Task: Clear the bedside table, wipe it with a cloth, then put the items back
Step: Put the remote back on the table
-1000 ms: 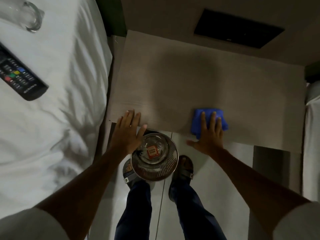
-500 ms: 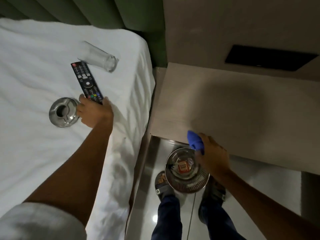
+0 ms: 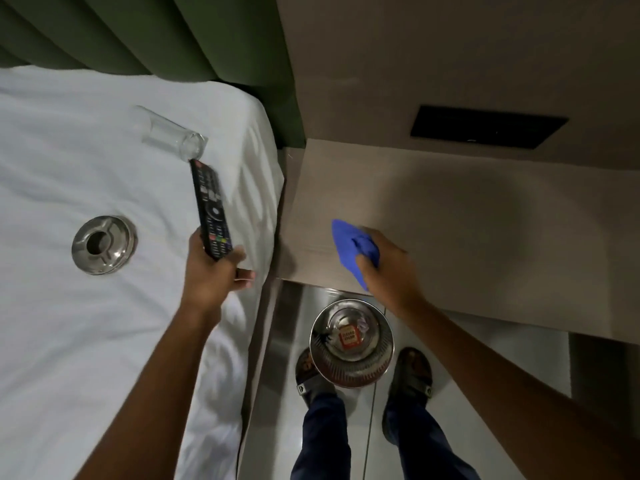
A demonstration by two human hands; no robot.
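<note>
The beige bedside table (image 3: 467,216) top is bare. My right hand (image 3: 388,268) is closed around a crumpled blue cloth (image 3: 349,249) over the table's front left part. My left hand (image 3: 211,275) grips the lower end of a black remote control (image 3: 209,206), lifted over the bed's right edge and pointing away from me. A clear drinking glass (image 3: 169,136) lies on its side on the white sheet just beyond the remote. A round metal ashtray (image 3: 102,244) rests on the sheet to the left of my left hand.
The white bed (image 3: 86,323) fills the left, with a green padded headboard (image 3: 156,36) behind. A metal waste bin (image 3: 351,342) holding a small orange packet stands on the floor between the bed and table, by my feet. A dark wall panel (image 3: 488,126) sits above the table.
My left hand went from the table edge to the bed and picked up the remote, now lifted toward the table. My right hand bunched up the cloth and raised it off the front edge.
</note>
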